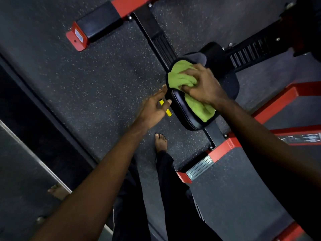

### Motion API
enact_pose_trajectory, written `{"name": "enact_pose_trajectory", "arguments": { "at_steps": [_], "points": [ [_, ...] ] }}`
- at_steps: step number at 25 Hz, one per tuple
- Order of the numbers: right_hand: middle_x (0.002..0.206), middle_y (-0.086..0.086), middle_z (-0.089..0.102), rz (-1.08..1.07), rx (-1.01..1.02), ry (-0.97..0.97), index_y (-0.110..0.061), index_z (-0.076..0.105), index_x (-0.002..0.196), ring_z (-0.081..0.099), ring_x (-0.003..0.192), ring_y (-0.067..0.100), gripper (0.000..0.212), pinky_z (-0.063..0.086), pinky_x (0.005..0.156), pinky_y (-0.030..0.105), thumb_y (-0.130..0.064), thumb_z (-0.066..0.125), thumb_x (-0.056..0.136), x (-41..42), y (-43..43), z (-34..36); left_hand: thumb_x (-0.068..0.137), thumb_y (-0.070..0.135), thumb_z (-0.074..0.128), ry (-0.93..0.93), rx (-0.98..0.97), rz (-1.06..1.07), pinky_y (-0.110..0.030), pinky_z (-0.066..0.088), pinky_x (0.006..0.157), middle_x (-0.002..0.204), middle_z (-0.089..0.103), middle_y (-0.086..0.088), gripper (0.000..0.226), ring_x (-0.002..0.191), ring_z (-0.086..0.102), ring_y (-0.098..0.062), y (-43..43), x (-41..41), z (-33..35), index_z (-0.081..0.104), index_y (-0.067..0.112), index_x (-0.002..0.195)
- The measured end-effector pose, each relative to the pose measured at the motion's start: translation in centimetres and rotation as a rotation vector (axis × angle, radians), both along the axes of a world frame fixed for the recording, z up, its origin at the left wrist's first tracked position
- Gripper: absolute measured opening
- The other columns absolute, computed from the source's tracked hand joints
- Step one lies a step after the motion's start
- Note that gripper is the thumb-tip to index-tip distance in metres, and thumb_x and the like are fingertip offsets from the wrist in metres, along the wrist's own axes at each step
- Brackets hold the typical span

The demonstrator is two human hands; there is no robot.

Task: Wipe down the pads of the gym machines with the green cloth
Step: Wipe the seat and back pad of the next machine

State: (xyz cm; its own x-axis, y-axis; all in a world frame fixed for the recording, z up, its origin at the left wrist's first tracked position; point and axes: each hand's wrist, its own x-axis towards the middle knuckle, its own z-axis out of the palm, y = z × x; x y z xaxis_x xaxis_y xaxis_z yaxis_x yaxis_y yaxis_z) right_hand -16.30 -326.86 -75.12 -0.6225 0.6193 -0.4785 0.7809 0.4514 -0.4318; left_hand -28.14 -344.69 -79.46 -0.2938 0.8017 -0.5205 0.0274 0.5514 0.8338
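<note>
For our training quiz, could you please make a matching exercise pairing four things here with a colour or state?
Things: 1 cloth; 2 pad; 3 left hand; 4 frame.
States: a red; b open, holding nothing; c black; d green, gripped by the right hand.
Pairs: 1-d; 2-c; 3-b; 4-a.

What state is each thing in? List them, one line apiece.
green cloth: bunched on the seat pad, under the right hand.
seat pad: partly covered by the green cloth.
right hand: grips the green cloth.
left hand: open, beside the seat pad's edge, holding nothing.
yellow lever: partly hidden by the left hand.
</note>
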Motion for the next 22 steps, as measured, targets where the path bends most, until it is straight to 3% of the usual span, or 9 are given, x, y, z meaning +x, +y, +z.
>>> {"name": "enact_pose_trajectory", "arguments": {
  "at_steps": [2, 3, 4, 5, 6, 10, 17, 19, 22],
  "points": [
    [0.152, -0.006, 0.043, 0.075, 0.035, -0.038, -0.041, 0.059, 0.137, 0.038, 0.138, 0.030, 0.052, 0.035, 0.111, 0.062, -0.045, 0.072, 0.087, -0.9, 0.0, 0.0, 0.099, 0.016, 0.058, 0.087, 0.016, 0.042, -0.022, 0.040, 0.110, 0.150, 0.050, -0.006, 0.053, 0.130, 0.054, -0.011, 0.0, 1.2, 0.3, 0.045, 0.020, 0.150],
    [0.153, -0.006, 0.042, 0.102, 0.060, -0.082, -0.041, 0.058, 0.138, 0.036, 0.140, 0.031, 0.053, 0.033, 0.111, 0.063, -0.047, 0.071, 0.087, -2.2, 0.2, -0.1, 0.098, 0.011, 0.056, 0.094, 0.007, 0.098, -0.018, 0.046, 0.096, 0.139, 0.058, -0.010, 0.054, 0.107, 0.064, -0.006, -0.2, 2.1, 0.4, 0.045, 0.022, 0.150],
    [0.154, -0.006, 0.041, 0.134, 0.079, -0.125, -0.041, 0.057, 0.138, 0.035, 0.140, 0.032, 0.052, 0.031, 0.112, 0.063, -0.048, 0.069, 0.087, -3.4, 0.3, -0.2, 0.098, 0.007, 0.054, 0.034, -0.009, 0.180, -0.016, 0.049, 0.081, 0.134, 0.037, -0.009, 0.055, 0.083, 0.063, 0.001, -0.6, 3.0, 0.7, 0.046, 0.024, 0.149],
    [0.154, -0.006, 0.041, 0.158, 0.101, -0.146, -0.041, 0.058, 0.138, 0.035, 0.140, 0.033, 0.051, 0.031, 0.112, 0.063, -0.047, 0.067, 0.088, -4.3, 0.1, -0.2, 0.098, 0.004, 0.051, -0.082, -0.009, 0.281, -0.015, 0.049, 0.077, 0.095, 0.058, 0.017, 0.053, 0.076, 0.059, 0.006, -1.0, 3.6, 0.8, 0.048, 0.023, 0.148],
    [0.153, -0.006, 0.042, 0.169, 0.127, -0.134, -0.042, 0.058, 0.137, 0.036, 0.138, 0.033, 0.050, 0.032, 0.111, 0.061, -0.044, 0.065, 0.087, -4.5, -0.3, -0.1, 0.099, 0.001, 0.048, -0.201, 0.007, 0.386, -0.016, 0.050, 0.086, 0.120, 0.069, 0.010, 0.049, 0.087, 0.060, 0.011, -1.3, 3.7, 0.5, 0.051, 0.018, 0.145],
    [0.151, -0.006, 0.042, 0.176, 0.187, -0.083, -0.046, 0.059, 0.133, 0.037, 0.135, 0.033, 0.055, 0.037, 0.102, 0.056, -0.031, 0.068, 0.081, 0.3, -5.4, 1.4, 0.105, 0.023, 0.040, -0.348, -0.010, 0.597, -0.021, 0.037, 0.109, 0.147, 0.054, 0.003, 0.042, 0.134, 0.049, -0.006, -1.8, 0.0, -1.2, 0.053, 0.014, 0.144],
    [0.151, -0.002, 0.047, 0.214, 0.382, -0.120, -0.041, 0.063, 0.133, 0.040, 0.131, 0.039, 0.059, 0.040, 0.092, 0.052, -0.024, 0.074, 0.077, 6.2, -11.7, 0.1, 0.094, 0.075, 0.010, -0.317, -0.068, 0.074, -0.052, 0.007, 0.124, 0.144, 0.056, 0.007, 0.076, 0.144, 0.038, -0.014, 2.9, -3.5, -1.8, 0.066, 0.040, 0.129],
    [0.151, 0.000, 0.045, 0.246, 0.414, -0.142, -0.041, 0.062, 0.133, 0.042, 0.129, 0.039, 0.060, 0.039, 0.091, 0.051, -0.026, 0.073, 0.077, 4.4, -11.2, -0.1, 0.095, 0.073, 0.004, -0.356, -0.073, 0.095, -0.051, 0.007, 0.124, 0.140, 0.060, 0.004, 0.081, 0.142, 0.040, -0.014, 3.6, -3.9, -1.6, 0.072, 0.037, 0.121],
    [0.153, -0.001, 0.042, 0.226, 0.419, -0.134, -0.042, 0.059, 0.136, 0.040, 0.130, 0.038, 0.063, 0.039, 0.093, 0.053, -0.028, 0.075, 0.076, 4.3, -11.3, -0.2, 0.093, 0.078, 0.009, -0.486, -0.152, 0.157, -0.040, 0.029, 0.116, 0.141, 0.058, 0.000, 0.084, 0.134, 0.046, -0.017, 4.1, -4.4, -1.5, 0.071, 0.031, 0.123]
  ]
}}
